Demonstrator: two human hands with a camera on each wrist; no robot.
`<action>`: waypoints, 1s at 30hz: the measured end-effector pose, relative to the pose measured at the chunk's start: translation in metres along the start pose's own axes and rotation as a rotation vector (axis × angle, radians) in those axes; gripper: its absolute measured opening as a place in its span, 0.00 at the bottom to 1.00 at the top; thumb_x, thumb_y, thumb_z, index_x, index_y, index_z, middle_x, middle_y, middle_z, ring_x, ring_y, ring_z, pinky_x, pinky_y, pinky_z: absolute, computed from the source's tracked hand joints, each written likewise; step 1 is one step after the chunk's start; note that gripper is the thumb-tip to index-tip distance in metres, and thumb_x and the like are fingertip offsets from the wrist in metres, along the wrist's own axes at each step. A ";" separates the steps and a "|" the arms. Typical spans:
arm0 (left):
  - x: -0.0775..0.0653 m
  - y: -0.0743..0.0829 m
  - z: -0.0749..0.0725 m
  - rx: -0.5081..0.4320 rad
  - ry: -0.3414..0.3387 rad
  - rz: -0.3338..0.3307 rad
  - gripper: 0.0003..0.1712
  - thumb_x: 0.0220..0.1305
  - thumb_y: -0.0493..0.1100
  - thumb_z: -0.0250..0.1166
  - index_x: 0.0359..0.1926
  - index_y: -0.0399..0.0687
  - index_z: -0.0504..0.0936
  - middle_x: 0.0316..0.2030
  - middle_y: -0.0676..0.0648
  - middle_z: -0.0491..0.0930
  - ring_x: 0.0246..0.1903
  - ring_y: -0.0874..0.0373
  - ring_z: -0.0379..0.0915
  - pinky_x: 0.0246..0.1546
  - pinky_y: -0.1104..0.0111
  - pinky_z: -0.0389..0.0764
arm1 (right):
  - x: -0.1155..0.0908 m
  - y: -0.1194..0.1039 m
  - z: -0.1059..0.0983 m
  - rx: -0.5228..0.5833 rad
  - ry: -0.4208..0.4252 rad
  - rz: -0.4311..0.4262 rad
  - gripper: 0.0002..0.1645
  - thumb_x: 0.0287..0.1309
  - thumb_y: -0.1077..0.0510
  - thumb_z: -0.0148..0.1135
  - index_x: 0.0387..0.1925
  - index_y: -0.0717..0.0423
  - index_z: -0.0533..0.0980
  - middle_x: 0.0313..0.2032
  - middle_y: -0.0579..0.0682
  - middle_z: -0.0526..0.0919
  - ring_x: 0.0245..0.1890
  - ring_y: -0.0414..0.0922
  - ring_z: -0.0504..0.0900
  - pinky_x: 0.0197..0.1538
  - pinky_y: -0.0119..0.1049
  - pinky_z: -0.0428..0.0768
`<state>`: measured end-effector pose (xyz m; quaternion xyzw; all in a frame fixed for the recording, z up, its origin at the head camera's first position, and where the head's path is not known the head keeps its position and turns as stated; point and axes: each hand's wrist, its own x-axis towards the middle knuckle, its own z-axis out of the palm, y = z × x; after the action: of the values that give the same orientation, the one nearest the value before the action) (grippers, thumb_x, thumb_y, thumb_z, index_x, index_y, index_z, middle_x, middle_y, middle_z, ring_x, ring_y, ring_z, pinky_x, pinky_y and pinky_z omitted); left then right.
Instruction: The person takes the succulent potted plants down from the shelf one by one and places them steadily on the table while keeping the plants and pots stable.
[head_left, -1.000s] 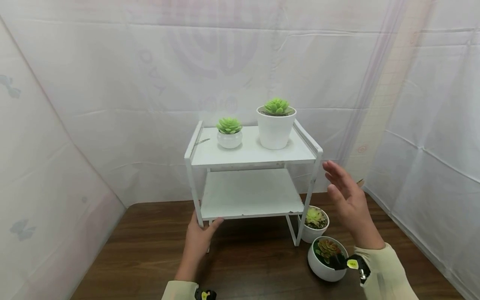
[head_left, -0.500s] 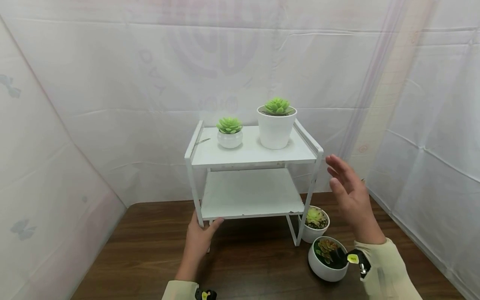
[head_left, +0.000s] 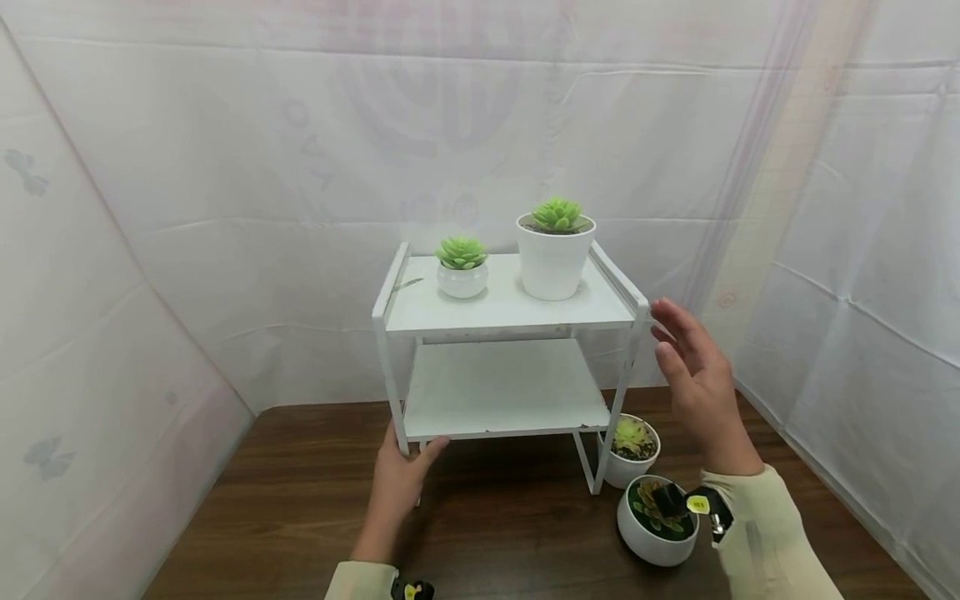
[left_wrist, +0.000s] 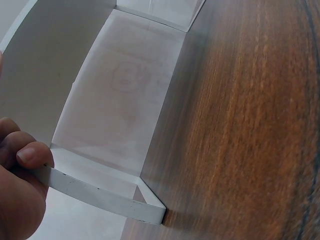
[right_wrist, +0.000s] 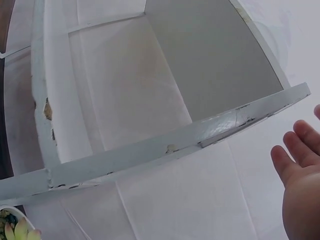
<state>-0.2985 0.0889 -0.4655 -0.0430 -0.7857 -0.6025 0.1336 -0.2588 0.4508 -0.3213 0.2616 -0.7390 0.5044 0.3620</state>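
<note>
A white two-tier shelf rack point(head_left: 510, 392) stands on the brown wooden table. My left hand point(head_left: 401, 471) grips its front left leg just under the lower shelf; in the left wrist view the fingers point(left_wrist: 32, 154) curl round the white bar. Beside the upper right edge, my right hand point(head_left: 697, 383) is raised, apart from the rack, its fingers extended and slightly bent, holding nothing. On the top shelf sit a small round white pot with a green succulent point(head_left: 462, 268) and a larger white pot with a green succulent point(head_left: 556, 250).
Two more potted succulents stand on the table point(head_left: 300, 500) by the rack's right leg: a white pot point(head_left: 626, 475) with a yellow-green plant, and a white bowl point(head_left: 651, 542) with a reddish plant in front of it. White curtains point(head_left: 225, 167) hang behind and at both sides.
My right hand has risen slightly beside the rack. My left hand keeps its hold on the leg, and the rack and pots stay in place.
</note>
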 end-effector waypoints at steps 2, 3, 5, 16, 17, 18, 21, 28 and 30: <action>-0.003 0.009 -0.002 0.006 -0.007 -0.007 0.51 0.56 0.57 0.71 0.74 0.59 0.53 0.63 0.46 0.71 0.37 0.60 0.66 0.42 0.71 0.72 | 0.002 0.000 0.001 -0.002 0.010 -0.009 0.29 0.68 0.69 0.48 0.69 0.62 0.61 0.66 0.47 0.69 0.67 0.38 0.68 0.65 0.24 0.67; -0.005 0.013 -0.002 0.009 -0.010 -0.007 0.51 0.57 0.56 0.71 0.75 0.56 0.53 0.66 0.48 0.68 0.40 0.58 0.66 0.45 0.70 0.71 | 0.004 -0.001 0.002 -0.009 0.015 -0.011 0.29 0.68 0.69 0.48 0.69 0.61 0.61 0.66 0.47 0.70 0.67 0.38 0.68 0.65 0.24 0.67; -0.008 0.021 -0.004 0.012 -0.016 -0.005 0.51 0.57 0.55 0.70 0.75 0.52 0.52 0.69 0.47 0.64 0.45 0.57 0.66 0.49 0.69 0.70 | 0.006 -0.001 0.003 -0.022 0.024 -0.012 0.29 0.68 0.69 0.48 0.69 0.60 0.62 0.66 0.47 0.70 0.66 0.38 0.69 0.65 0.25 0.67; -0.013 0.030 -0.006 0.012 -0.019 0.003 0.50 0.58 0.54 0.70 0.74 0.52 0.54 0.67 0.46 0.67 0.38 0.56 0.66 0.45 0.68 0.69 | 0.013 -0.002 0.006 0.004 0.025 0.079 0.31 0.68 0.67 0.49 0.71 0.55 0.61 0.68 0.53 0.67 0.66 0.35 0.68 0.66 0.25 0.67; -0.012 0.029 -0.006 0.011 -0.018 0.005 0.49 0.58 0.54 0.70 0.74 0.52 0.54 0.67 0.46 0.67 0.40 0.55 0.67 0.45 0.67 0.69 | 0.013 -0.002 0.006 0.004 0.024 0.087 0.31 0.68 0.67 0.50 0.71 0.55 0.61 0.68 0.52 0.67 0.66 0.35 0.68 0.66 0.25 0.67; -0.012 0.028 -0.006 0.011 -0.017 0.010 0.49 0.58 0.54 0.70 0.74 0.51 0.54 0.68 0.45 0.67 0.43 0.55 0.68 0.48 0.66 0.70 | 0.014 -0.002 0.006 0.003 0.024 0.093 0.31 0.68 0.67 0.50 0.71 0.54 0.61 0.68 0.53 0.67 0.67 0.36 0.67 0.66 0.25 0.67; -0.009 0.022 -0.004 -0.001 -0.019 0.020 0.48 0.59 0.53 0.70 0.74 0.51 0.54 0.69 0.44 0.65 0.53 0.54 0.68 0.55 0.60 0.71 | 0.016 -0.002 0.007 0.013 0.020 0.109 0.33 0.67 0.67 0.52 0.71 0.54 0.60 0.69 0.57 0.65 0.68 0.37 0.66 0.66 0.25 0.66; 0.001 -0.006 0.001 -0.039 -0.007 0.028 0.49 0.57 0.55 0.71 0.74 0.61 0.53 0.70 0.49 0.63 0.62 0.55 0.65 0.62 0.53 0.69 | 0.019 -0.002 0.007 0.002 -0.020 0.167 0.36 0.65 0.66 0.55 0.73 0.51 0.58 0.72 0.56 0.61 0.72 0.43 0.61 0.65 0.22 0.65; 0.002 -0.009 0.001 -0.036 -0.001 0.037 0.49 0.57 0.56 0.71 0.74 0.62 0.53 0.70 0.49 0.63 0.63 0.55 0.64 0.62 0.53 0.69 | 0.020 -0.002 0.007 0.003 -0.037 0.180 0.38 0.65 0.66 0.56 0.73 0.50 0.57 0.72 0.55 0.59 0.72 0.46 0.61 0.64 0.21 0.66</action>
<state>-0.3026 0.0872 -0.4741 -0.0602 -0.7738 -0.6140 0.1432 -0.2711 0.4426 -0.3055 0.2040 -0.7654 0.5310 0.3011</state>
